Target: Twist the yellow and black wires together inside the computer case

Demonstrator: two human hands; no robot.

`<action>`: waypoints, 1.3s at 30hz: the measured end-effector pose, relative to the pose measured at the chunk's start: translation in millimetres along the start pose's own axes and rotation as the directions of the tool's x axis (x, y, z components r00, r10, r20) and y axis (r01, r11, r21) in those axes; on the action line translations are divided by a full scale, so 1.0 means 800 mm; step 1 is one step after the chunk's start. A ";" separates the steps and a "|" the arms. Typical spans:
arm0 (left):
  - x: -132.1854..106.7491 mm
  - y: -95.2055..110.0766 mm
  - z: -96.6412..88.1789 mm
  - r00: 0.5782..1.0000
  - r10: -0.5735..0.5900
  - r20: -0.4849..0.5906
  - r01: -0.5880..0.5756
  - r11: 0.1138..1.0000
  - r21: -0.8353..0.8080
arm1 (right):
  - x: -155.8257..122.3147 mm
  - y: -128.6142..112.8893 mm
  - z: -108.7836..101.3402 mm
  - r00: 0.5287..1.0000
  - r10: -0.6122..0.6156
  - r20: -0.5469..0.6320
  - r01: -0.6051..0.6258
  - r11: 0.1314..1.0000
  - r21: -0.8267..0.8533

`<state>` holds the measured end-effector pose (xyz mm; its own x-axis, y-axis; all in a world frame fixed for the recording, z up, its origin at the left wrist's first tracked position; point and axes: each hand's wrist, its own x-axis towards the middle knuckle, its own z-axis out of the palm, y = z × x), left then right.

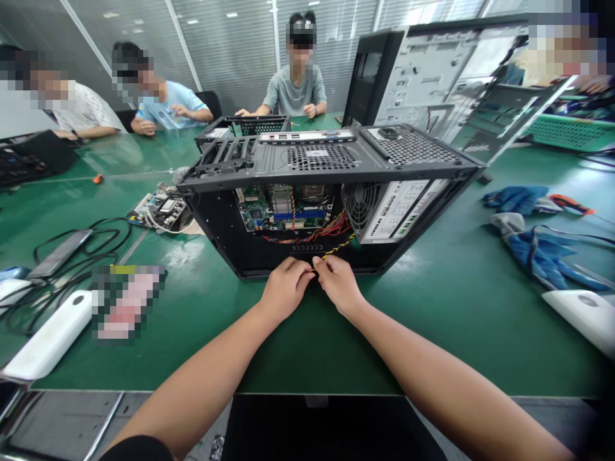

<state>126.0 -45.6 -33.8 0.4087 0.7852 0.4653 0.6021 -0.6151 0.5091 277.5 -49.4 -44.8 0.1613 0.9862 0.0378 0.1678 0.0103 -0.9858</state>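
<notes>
My left hand (287, 286) and my right hand (339, 283) pinch a thin yellow-and-black twisted cable (339, 246) close together, just before the open side of a black computer case (307, 171). From my fingers the cable runs up to the right into the case, toward the power supply (401, 208) with its fan grille. Inside stands a green motherboard (262, 214) with a heatsink. A bundle of red and multicoloured wires (331, 227) lies below the board. The cable's end is hidden by my fingers.
Left on the green table (206, 339) are a loose circuit board (161, 208), black cables and a white device (50, 333). Blue gloves (533, 246) and another white device (583, 314) are at right. A second case (408, 83) stands behind; people sit across.
</notes>
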 end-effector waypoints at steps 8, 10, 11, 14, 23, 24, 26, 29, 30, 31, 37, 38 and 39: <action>-0.001 0.001 0.000 0.999 -0.014 -0.031 0.015 0.999 0.040 | 0.001 -0.003 -0.001 1.000 -0.001 0.022 0.002 0.998 -0.062; -0.001 0.001 0.000 1.000 -0.013 -0.024 0.015 0.999 0.048 | 0.001 -0.003 -0.001 1.000 -0.003 0.027 0.005 0.998 -0.069; -0.001 0.001 0.000 1.000 -0.012 -0.023 0.014 0.998 0.053 | 0.001 -0.003 -0.001 1.000 -0.004 0.028 0.006 0.998 -0.070; -0.001 0.002 -0.001 1.000 -0.010 -0.021 0.011 0.998 0.065 | 0.000 -0.002 -0.001 0.999 -0.007 0.035 0.009 0.998 -0.062; 0.002 0.006 -0.002 0.998 -0.065 0.027 0.064 0.998 0.028 | 0.001 0.002 0.001 0.997 0.020 0.075 -0.020 1.000 0.000; 0.002 0.006 -0.002 0.997 -0.071 0.027 0.071 0.997 0.018 | 0.001 0.001 0.001 0.997 0.022 0.080 -0.024 1.000 0.014; 0.003 0.006 -0.003 0.997 -0.078 0.029 0.078 0.997 0.003 | 0.000 -0.001 0.001 0.996 0.022 0.090 -0.025 0.999 0.035; 0.002 0.005 -0.004 0.997 -0.071 0.023 0.071 0.997 -0.001 | -0.001 -0.005 0.000 0.995 0.024 0.095 -0.028 0.999 0.043; 0.002 0.005 -0.004 0.998 -0.064 0.018 0.064 0.998 0.005 | -0.001 -0.006 0.000 0.995 0.029 0.093 -0.033 0.999 0.043; 0.002 0.005 -0.004 0.998 -0.056 0.012 0.055 0.998 0.014 | -0.001 -0.006 0.000 0.995 0.036 0.090 -0.040 0.998 0.044; 0.001 0.006 -0.005 1.000 0.008 -0.016 -0.006 0.993 0.116 | 0.001 -0.004 0.000 0.999 0.026 0.034 -0.027 0.999 0.034; 0.001 0.005 -0.005 1.000 0.016 -0.017 -0.013 0.991 0.135 | 0.001 -0.004 -0.001 1.000 0.015 0.017 -0.015 1.000 0.018; 0.001 0.005 -0.005 1.000 0.023 -0.017 -0.020 0.988 0.153 | 0.001 -0.004 -0.001 1.000 0.006 0.003 -0.006 1.000 0.000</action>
<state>126.0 -47.7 -29.0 0.4103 0.7695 0.4893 0.6918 -0.6123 0.3828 277.9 -48.5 -41.8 0.1595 0.9867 0.0317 0.1665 0.0047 -0.9860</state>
